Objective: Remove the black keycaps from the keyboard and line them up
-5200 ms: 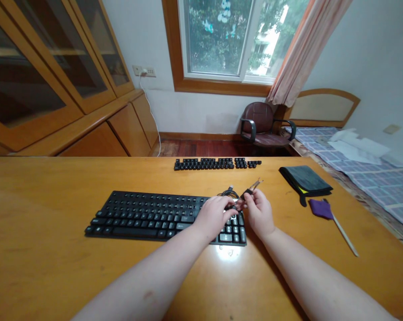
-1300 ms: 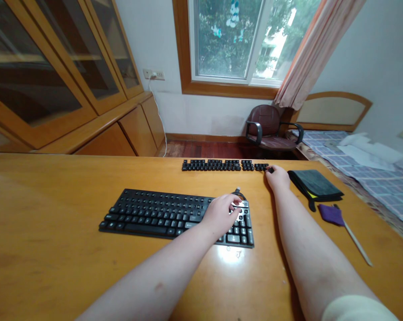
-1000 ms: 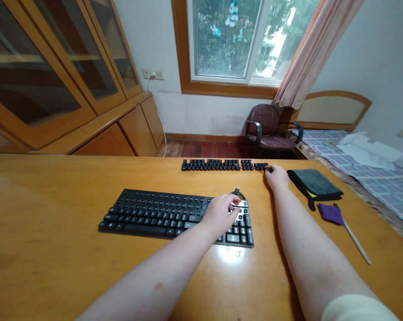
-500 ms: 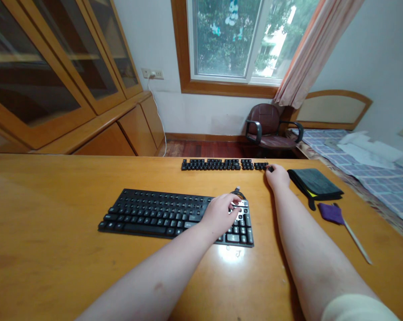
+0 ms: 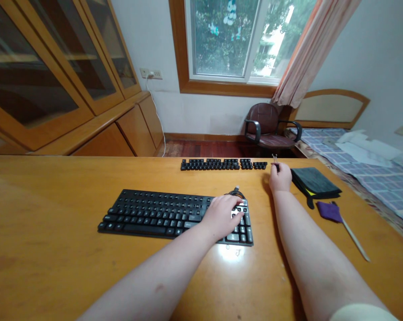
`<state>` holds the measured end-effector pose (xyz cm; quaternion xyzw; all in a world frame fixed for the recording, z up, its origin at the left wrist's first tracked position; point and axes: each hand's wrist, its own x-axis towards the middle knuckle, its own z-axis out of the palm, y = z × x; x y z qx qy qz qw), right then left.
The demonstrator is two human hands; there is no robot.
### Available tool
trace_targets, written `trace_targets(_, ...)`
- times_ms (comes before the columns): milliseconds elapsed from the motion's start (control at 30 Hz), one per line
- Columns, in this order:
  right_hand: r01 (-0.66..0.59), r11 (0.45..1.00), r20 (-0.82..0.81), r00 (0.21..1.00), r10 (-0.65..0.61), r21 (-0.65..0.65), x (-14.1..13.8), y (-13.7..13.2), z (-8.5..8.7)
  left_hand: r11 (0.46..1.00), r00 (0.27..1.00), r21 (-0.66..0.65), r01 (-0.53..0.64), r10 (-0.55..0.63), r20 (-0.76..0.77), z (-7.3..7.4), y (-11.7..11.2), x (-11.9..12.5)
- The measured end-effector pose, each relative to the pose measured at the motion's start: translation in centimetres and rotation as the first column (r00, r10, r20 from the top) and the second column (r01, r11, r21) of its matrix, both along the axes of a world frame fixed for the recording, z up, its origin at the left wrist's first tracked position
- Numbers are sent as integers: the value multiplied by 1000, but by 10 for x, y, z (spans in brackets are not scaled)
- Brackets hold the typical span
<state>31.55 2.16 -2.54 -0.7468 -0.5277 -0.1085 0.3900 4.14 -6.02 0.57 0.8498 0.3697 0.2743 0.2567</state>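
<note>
A black keyboard [image 5: 144, 214] lies on the desk with many key positions bare in its upper rows and at the top of the number pad. My left hand [image 5: 222, 217] rests over the keyboard's right side, thumb and fingers apart, touching the number pad area. Near the far edge of the desk, my right hand [image 5: 281, 177] is closed on a keycap puller [image 5: 275, 158], whose thin wire prongs point away from me. Just left of that hand, black keycaps [image 5: 210, 165] stand in rows. I cannot see whether a keycap sits in the prongs.
A folded dark grey cloth [image 5: 317, 180] lies right of my right hand. Nearer me is a small purple cloth [image 5: 329, 211] by a thin, pale strip-like tool [image 5: 355, 240]. The keyboard's coiled cable [image 5: 236, 192] sits behind it. A chair [image 5: 270, 125] stands beyond the desk.
My right hand has moved slightly right and back from the end of the keycap rows, bringing the puller's prongs into clearer view. My left thumb and fingers have spread a little over the number pad.
</note>
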Motion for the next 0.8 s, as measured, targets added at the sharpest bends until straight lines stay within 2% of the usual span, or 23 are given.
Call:
trace_targets(167, -132, 986, -32, 990, 136, 104, -46, -45, 7, 992, 993, 82, 91, -84, -84, 4, -4, 0)
trace_targets(267, -217, 958, -233, 938, 258, 186, -78, -82, 8, 984, 987, 124, 125, -110, -121, 5, -9, 1)
trace_targets(300, -202, 956, -361, 893, 269, 213, -87, -94, 7, 982, 986, 137, 127, -110, -129, 5, -11, 2)
trace_targets(367, -166, 952, -596, 748, 292, 258, -100, -112, 8, 980, 983, 152, 128, -106, -147, 5, -14, 3)
trace_targets(400, -172, 952, -663, 685, 301, 255, -104, -117, 9, 979, 982, 156, 129, -105, -155, 5, -15, 4)
trace_targets(467, -206, 952, -724, 618, 307, 228, -108, -122, 13, 978, 981, 167, 125, -97, -166, 5, -16, 5)
trace_targets(533, -254, 948, -724, 616, 311, 192, -109, -121, 17, 977, 983, 179, 115, -86, -163, 4, -16, 5)
trace_targets(633, -303, 944, -691, 655, 307, 133, -107, -115, 20, 979, 984, 173, 107, -80, -158, 3, -15, 6)
trace_targets(800, -323, 945, -636, 720, 278, 47, -104, -113, 15, 981, 985, 162, 105, -81, -150, -1, -14, 6)
